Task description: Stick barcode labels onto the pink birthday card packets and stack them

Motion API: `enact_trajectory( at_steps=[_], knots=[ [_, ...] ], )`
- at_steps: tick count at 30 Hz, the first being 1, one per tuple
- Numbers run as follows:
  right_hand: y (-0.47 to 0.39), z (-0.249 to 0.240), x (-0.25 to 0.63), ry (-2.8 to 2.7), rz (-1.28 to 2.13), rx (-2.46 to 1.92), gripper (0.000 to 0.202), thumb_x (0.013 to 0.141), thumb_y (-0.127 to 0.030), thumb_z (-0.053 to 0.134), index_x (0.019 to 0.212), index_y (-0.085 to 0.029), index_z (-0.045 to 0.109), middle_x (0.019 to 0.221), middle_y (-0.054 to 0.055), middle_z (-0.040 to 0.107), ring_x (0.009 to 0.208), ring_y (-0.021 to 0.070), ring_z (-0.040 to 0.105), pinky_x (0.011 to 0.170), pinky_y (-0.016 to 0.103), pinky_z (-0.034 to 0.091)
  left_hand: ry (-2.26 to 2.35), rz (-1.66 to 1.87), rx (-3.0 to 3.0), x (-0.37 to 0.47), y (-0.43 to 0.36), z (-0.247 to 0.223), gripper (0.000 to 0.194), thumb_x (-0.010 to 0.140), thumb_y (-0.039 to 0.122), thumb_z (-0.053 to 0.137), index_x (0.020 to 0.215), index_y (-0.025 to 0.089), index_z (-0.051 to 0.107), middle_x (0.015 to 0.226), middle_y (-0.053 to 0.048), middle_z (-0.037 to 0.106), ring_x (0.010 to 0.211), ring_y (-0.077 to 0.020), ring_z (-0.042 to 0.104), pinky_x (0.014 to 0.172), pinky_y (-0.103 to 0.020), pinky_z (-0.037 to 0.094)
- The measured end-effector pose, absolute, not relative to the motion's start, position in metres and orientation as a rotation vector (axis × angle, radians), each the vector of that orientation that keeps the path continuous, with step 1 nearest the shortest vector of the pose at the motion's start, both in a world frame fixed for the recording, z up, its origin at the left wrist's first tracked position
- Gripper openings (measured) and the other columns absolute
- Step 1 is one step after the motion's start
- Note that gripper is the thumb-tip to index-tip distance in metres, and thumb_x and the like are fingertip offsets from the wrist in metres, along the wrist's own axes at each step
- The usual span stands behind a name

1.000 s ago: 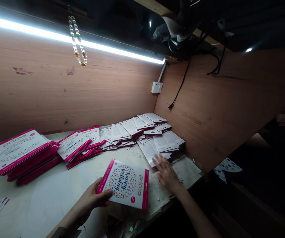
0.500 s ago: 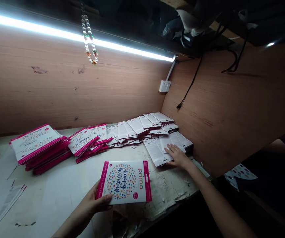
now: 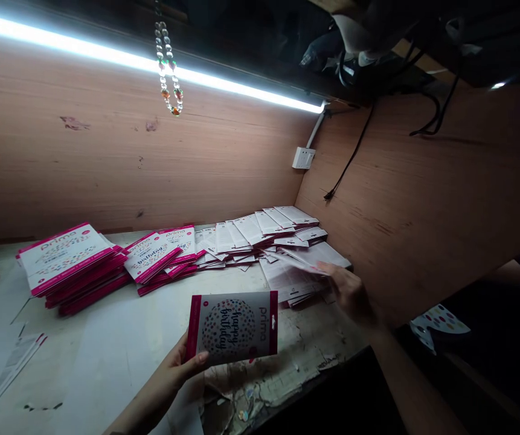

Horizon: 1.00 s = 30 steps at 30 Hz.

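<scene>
My left hand [image 3: 182, 367] grips a "happy birthday" balloon packet [image 3: 232, 326] by its left end, thumb on the front, tilted above the table's front edge. To the right, my right hand [image 3: 350, 293] pinches the edge of a white packet [image 3: 302, 264], blurred by motion and lifted at a slant. Below it lies a pile of white-backed packets [image 3: 282, 281], partly covered by the raised one. Farther back are overlapping rows of the same packets [image 3: 246, 229], white backs up.
Pink-edged stacks [image 3: 67, 257] and a smaller pile [image 3: 153, 257] stand at the left on the worn table [image 3: 119, 338]. Wooden panels close the back and right side. A bead string [image 3: 169, 72] and a black cable [image 3: 353, 157] hang above. Dotted material [image 3: 441, 326] shows at the right.
My right hand has gone from lying on the white-backed pile to lifting a packet off it, moving slightly right. The packet in my left hand has tilted and its front looks darker.
</scene>
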State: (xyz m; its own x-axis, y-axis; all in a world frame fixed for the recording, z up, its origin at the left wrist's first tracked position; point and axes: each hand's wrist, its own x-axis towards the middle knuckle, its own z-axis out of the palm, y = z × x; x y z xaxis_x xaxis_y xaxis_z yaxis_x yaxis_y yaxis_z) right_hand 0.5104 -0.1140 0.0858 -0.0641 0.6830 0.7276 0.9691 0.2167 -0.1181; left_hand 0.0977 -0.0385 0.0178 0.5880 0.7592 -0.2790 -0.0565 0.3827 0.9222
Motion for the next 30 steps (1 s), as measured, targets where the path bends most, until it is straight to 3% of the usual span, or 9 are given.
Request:
enact_trajectory(
  at_steps=[2, 5, 9, 11, 14, 16, 20, 30],
  knots=[
    [-0.129, 0.101, 0.494, -1.478, -0.417, -1.539, 0.027, 0.096, -0.029, 0.045, 0.113, -0.021, 0.065, 0.102, 0.009, 0.071, 0.092, 0.0253, 0.067, 0.081, 0.040, 0.055, 0.785, 0.641, 1.143, 0.102, -0.041, 0.018, 0.072, 0.074, 0.049, 0.074, 0.136, 0.024, 0.049, 0.133, -0.008, 0.059, 0.132, -0.0345, 0.043, 0.112, -0.047, 0.032],
    [-0.140, 0.089, 0.466, -1.130, -0.082, -1.452, 0.028, 0.093, -0.042, 0.051, 0.103, -0.021, 0.066, 0.096, 0.008, 0.071, 0.087, 0.0265, 0.067, 0.073, 0.039, 0.055, 0.800, 0.659, 1.257, 0.112, -0.045, 0.015, 0.067, 0.076, 0.053, 0.070, 0.134, 0.025, 0.050, 0.136, -0.008, 0.055, 0.137, -0.0358, 0.035, 0.115, -0.049, 0.026],
    [-0.149, 0.024, 0.415, -1.092, 0.523, -1.262, 0.044, 0.093, -0.056, 0.042, 0.117, -0.023, 0.059, 0.108, 0.010, 0.068, 0.101, 0.0296, 0.065, 0.081, 0.045, 0.055, 0.798, 0.790, 1.426, 0.124, -0.049, -0.002, 0.083, 0.072, 0.041, 0.076, 0.143, 0.025, 0.035, 0.150, -0.011, 0.036, 0.142, -0.0339, 0.025, 0.116, -0.047, 0.021],
    [-0.159, -0.006, 0.387, -1.143, 0.630, -1.235, 0.063, 0.086, -0.071, 0.041, 0.126, -0.024, 0.053, 0.122, 0.012, 0.063, 0.112, 0.0330, 0.059, 0.092, 0.050, 0.050, 0.786, 0.781, 1.455, 0.126, -0.049, -0.010, 0.079, 0.074, 0.035, 0.074, 0.142, 0.023, 0.036, 0.147, -0.014, 0.038, 0.139, -0.0329, 0.031, 0.114, -0.045, 0.026],
    [-0.173, -0.030, 0.356, -1.124, 0.508, -1.269, 0.083, 0.073, -0.087, 0.037, 0.125, -0.023, 0.052, 0.124, 0.013, 0.059, 0.122, 0.0374, 0.050, 0.099, 0.054, 0.044, 0.810, 0.694, 1.538, 0.127, -0.051, -0.012, 0.046, 0.077, 0.027, 0.065, 0.122, 0.021, 0.055, 0.126, -0.012, 0.055, 0.122, -0.0305, 0.049, 0.106, -0.044, 0.035],
    [-0.178, -0.034, 0.345, -1.060, 0.415, -1.319, 0.080, 0.075, -0.086, 0.034, 0.118, -0.022, 0.054, 0.120, 0.014, 0.060, 0.124, 0.0387, 0.047, 0.098, 0.055, 0.042, 0.830, 0.693, 1.575, 0.127, -0.054, -0.005, 0.032, 0.076, 0.023, 0.063, 0.108, 0.021, 0.060, 0.114, -0.010, 0.059, 0.109, -0.0280, 0.054, 0.098, -0.041, 0.040],
    [-0.176, -0.034, 0.344, -1.035, 0.379, -1.328, 0.074, 0.077, -0.082, 0.040, 0.115, -0.021, 0.057, 0.119, 0.014, 0.060, 0.127, 0.0395, 0.045, 0.101, 0.056, 0.038, 0.810, 0.728, 1.474, 0.133, -0.059, 0.011, 0.037, 0.071, 0.020, 0.066, 0.107, 0.020, 0.054, 0.104, -0.006, 0.058, 0.086, -0.0195, 0.055, 0.077, -0.030, 0.043],
    [-0.169, -0.037, 0.352, -1.069, 0.408, -1.295, 0.062, 0.080, -0.074, 0.049, 0.113, -0.022, 0.058, 0.114, 0.011, 0.059, 0.126, 0.0382, 0.044, 0.102, 0.055, 0.036, 0.749, 0.701, 1.375, 0.136, -0.054, 0.002, 0.032, 0.073, 0.017, 0.067, 0.102, 0.019, 0.053, 0.092, -0.002, 0.055, 0.073, -0.0134, 0.050, 0.066, -0.024, 0.037]
  ],
)
